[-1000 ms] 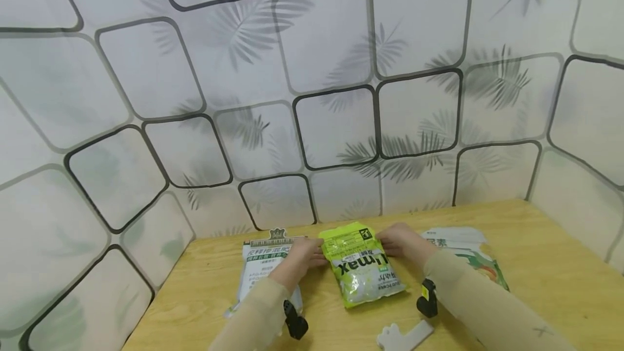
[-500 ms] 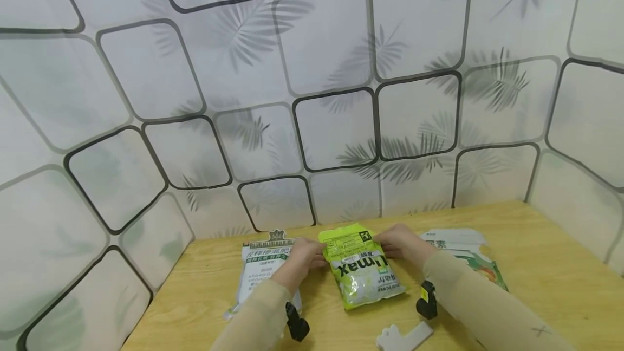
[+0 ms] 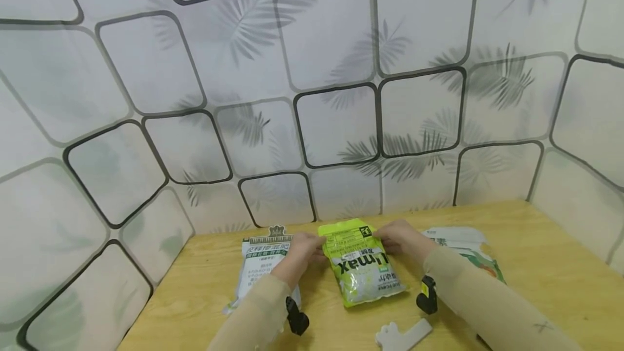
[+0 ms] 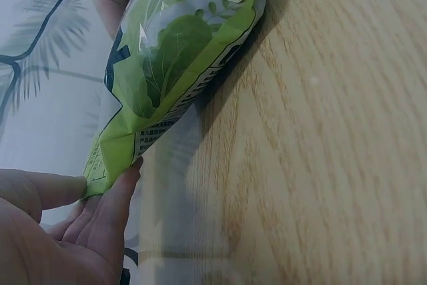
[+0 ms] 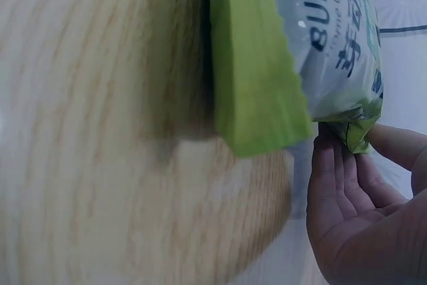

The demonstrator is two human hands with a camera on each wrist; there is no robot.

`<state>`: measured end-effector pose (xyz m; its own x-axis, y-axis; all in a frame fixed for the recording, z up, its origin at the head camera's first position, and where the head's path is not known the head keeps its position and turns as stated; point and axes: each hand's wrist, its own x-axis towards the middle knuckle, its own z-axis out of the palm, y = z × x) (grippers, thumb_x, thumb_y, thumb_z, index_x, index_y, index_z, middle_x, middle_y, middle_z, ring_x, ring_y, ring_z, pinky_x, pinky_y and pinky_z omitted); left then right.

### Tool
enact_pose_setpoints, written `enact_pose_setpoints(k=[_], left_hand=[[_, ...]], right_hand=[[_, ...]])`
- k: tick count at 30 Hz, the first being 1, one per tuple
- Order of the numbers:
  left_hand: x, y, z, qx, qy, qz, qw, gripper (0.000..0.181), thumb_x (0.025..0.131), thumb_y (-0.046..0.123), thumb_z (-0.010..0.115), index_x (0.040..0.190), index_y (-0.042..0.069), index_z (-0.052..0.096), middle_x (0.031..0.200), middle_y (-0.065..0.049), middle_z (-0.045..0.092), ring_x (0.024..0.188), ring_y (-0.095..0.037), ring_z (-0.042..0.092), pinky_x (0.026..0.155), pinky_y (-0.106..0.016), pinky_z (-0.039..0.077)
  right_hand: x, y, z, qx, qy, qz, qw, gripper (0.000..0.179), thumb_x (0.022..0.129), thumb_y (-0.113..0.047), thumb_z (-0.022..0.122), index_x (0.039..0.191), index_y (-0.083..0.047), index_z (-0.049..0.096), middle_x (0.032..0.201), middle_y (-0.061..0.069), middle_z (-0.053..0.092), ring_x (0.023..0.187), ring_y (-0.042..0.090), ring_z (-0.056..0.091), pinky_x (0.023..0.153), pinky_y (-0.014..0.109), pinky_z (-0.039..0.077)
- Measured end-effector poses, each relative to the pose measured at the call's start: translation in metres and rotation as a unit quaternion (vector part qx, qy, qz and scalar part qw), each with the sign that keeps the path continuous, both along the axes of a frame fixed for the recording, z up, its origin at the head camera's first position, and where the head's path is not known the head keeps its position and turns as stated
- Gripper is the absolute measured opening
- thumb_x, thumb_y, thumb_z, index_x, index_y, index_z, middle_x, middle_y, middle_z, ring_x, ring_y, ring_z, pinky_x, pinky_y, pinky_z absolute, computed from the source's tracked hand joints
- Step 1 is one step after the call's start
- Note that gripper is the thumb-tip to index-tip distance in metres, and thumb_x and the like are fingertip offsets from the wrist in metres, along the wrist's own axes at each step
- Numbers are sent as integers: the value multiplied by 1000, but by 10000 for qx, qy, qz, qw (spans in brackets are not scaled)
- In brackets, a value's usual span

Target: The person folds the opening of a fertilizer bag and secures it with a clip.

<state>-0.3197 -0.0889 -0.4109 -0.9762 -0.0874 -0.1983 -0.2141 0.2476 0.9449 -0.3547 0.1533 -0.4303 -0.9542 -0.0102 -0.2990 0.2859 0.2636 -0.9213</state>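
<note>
A plump green and white plastic pouch (image 3: 363, 270) marked "U'max" lies tilted in the middle of the wooden table, its printing upside down in the head view. At its far left corner my left hand (image 3: 306, 249) pinches the green edge between thumb and fingers; the left wrist view shows this hand (image 4: 73, 225) gripping that corner. My right hand (image 3: 397, 235) pinches the far right corner. In the right wrist view, thumb and fingers of this hand (image 5: 367, 198) close on the green end, and the pouch's crimped near seam (image 5: 257, 98) faces the camera.
A white bag with green lettering (image 3: 263, 264) lies left of the pouch, partly behind the left arm. Another white and green bag (image 3: 463, 245) lies right, partly covered by the right forearm. A small white plastic piece (image 3: 402, 336) sits in front on the table (image 3: 551, 270). Patterned walls stand behind.
The head view shifts slightly. Both hands keep their hold on the pouch's far corners, and the pouch stays in practically the same place.
</note>
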Motion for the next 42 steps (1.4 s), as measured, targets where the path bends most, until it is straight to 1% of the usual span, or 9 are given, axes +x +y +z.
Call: enact_pose_setpoints(k=[7, 10, 16, 23, 29, 33, 36, 39, 42], left_hand=[[-4, -1, 3, -26, 148, -39, 9999, 22, 103, 6, 67, 110, -14, 72, 89, -12, 73, 65, -11, 63, 74, -32, 68], [-5, -3, 3, -15, 145, -61, 9999, 22, 103, 7, 67, 108, -14, 73, 84, -7, 70, 65, -10, 63, 73, -31, 68], [-9, -5, 4, 31, 188, -205, 9996, 26, 104, 8, 67, 113, -16, 71, 79, -5, 67, 65, -10, 63, 75, -32, 69], [-9, -6, 5, 169, 196, -137, 9996, 21, 103, 8, 68, 102, -13, 71, 78, -2, 60, 64, -11, 61, 73, -31, 68], [-11, -7, 7, 193, 217, -186, 9994, 22, 103, 9, 69, 108, -13, 72, 76, -1, 63, 63, -9, 62, 70, -29, 68], [-10, -8, 11, 151, 248, -276, 9992, 23, 104, 10, 69, 108, -12, 73, 75, -1, 63, 64, -10, 62, 70, -30, 68], [-10, -7, 14, 172, 234, -291, 9992, 26, 104, 10, 69, 115, -13, 72, 77, -1, 62, 65, -10, 61, 70, -28, 67], [-11, -6, 16, 194, 254, -310, 9990, 30, 104, 10, 68, 120, -15, 70, 78, -2, 62, 65, -10, 61, 71, -28, 67], [-12, -4, 20, 182, 267, -372, 9988, 29, 104, 11, 68, 120, -14, 70, 79, -1, 61, 64, -9, 60, 73, -29, 68]], right_hand=[[0, 1, 9, 8, 2, 34, 10000, 40, 100, -5, 70, 131, 19, 60, 126, 32, 71, 117, 40, 73, 95, 42, 66], [2, 0, 12, -24, 31, 64, 10000, 40, 100, -5, 70, 131, 19, 60, 126, 31, 71, 116, 39, 72, 95, 42, 65], [3, -1, 17, -142, 134, 33, 9998, 42, 98, -4, 71, 132, 19, 58, 123, 29, 72, 113, 38, 73, 98, 44, 64], [4, 0, 17, -343, 209, 49, 9992, 45, 99, -4, 70, 134, 20, 56, 121, 30, 73, 105, 34, 75, 96, 43, 65], [4, 3, 19, -398, 264, 110, 9988, 38, 99, -4, 70, 127, 19, 61, 121, 28, 74, 113, 39, 73, 100, 45, 64], [4, 7, 21, -434, 296, 167, 9985, 32, 98, -4, 71, 122, 16, 64, 116, 25, 76, 103, 30, 76, 98, 44, 65], [5, 10, 24, -398, 351, 297, 9981, 31, 99, -6, 70, 121, 15, 65, 113, 22, 76, 98, 23, 75, 96, 42, 65], [6, 13, 27, -411, 403, 364, 9977, 32, 99, -6, 69, 122, 16, 64, 113, 21, 76, 94, 20, 74, 96, 42, 66], [7, 15, 32, -444, 469, 397, 9971, 33, 97, -4, 69, 122, 17, 64, 109, 18, 77, 89, 17, 73, 96, 42, 66]])
